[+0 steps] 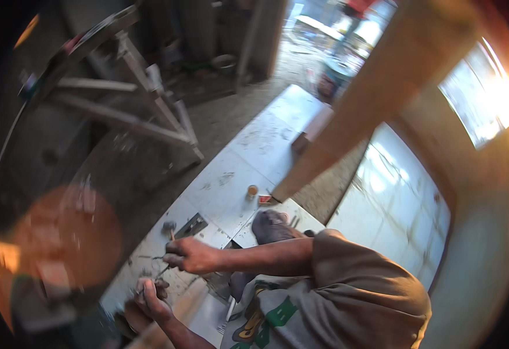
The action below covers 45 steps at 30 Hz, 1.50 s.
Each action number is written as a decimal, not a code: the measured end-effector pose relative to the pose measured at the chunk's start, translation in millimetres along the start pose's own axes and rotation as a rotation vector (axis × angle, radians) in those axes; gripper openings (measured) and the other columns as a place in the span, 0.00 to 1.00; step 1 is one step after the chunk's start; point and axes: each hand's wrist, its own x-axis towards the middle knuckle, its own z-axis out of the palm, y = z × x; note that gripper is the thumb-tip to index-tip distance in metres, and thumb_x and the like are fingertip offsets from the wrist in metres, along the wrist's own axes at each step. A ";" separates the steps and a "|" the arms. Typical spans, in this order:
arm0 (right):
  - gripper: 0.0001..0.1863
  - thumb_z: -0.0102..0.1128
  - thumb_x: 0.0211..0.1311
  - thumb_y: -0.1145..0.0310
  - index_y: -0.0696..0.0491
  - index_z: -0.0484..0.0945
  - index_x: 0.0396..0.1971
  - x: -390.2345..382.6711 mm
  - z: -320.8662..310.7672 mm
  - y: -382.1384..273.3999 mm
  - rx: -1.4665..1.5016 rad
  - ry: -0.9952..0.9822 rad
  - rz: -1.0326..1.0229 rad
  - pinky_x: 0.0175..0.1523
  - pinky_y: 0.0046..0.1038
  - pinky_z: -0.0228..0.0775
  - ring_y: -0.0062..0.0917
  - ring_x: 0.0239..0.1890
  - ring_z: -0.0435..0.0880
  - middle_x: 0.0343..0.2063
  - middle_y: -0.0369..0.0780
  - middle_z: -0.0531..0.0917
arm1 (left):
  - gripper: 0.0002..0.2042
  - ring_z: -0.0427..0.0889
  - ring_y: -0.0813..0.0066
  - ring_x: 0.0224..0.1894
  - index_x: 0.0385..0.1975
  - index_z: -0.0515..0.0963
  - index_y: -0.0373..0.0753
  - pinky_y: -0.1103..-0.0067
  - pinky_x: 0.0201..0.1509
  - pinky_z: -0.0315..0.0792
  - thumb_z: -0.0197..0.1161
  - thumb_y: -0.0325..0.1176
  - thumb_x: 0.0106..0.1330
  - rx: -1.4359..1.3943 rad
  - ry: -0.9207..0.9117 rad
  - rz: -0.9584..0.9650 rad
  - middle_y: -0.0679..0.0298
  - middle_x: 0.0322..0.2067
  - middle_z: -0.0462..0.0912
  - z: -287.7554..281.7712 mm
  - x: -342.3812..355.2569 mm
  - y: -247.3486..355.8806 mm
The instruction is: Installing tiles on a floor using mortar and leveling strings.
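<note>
My right hand is closed, its fingers round a thin dark pointed tool whose exact kind I cannot make out. That tool slants down toward my left hand, which is closed in a pinch, thumb up; whatever lies between its fingers is too small and blurred to name. A small hammer shows just beyond my right fingers, its short handle running toward them; whether I touch it I cannot tell. Beside it a flat dark metal plate lies on the white tiles.
A small amber jar and a red matchbox stand near my foot. A wooden beam slants across the upper right. Wooden trestle legs stand at the far left. A white brush lies by my shirt.
</note>
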 end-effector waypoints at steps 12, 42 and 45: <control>0.16 0.51 0.63 0.61 0.61 0.72 0.28 -2.1 68.6 -15.9 -0.150 0.236 0.040 0.40 0.47 0.68 0.52 0.34 0.77 0.25 0.54 0.77 | 0.17 0.66 0.82 0.18 0.23 0.71 0.37 0.84 0.22 0.57 0.49 0.44 0.66 0.103 -0.220 -0.004 0.67 0.16 0.72 -39.8 29.7 -20.2; 0.17 0.49 0.69 0.60 0.60 0.77 0.33 75.4 72.9 -78.1 0.511 -0.056 0.301 0.33 0.23 0.70 0.19 0.26 0.77 0.26 0.38 0.80 | 0.16 0.73 0.80 0.20 0.23 0.77 0.31 0.80 0.27 0.65 0.55 0.39 0.66 -0.027 0.237 -0.149 0.64 0.16 0.77 -123.1 66.3 -69.4; 0.16 0.50 0.68 0.60 0.60 0.77 0.34 110.6 56.2 -83.9 0.506 -0.026 0.297 0.35 0.24 0.69 0.21 0.27 0.77 0.29 0.40 0.81 | 0.18 0.75 0.78 0.21 0.21 0.77 0.31 0.79 0.28 0.66 0.55 0.41 0.65 0.064 0.269 -0.246 0.64 0.16 0.78 -131.5 72.6 -71.0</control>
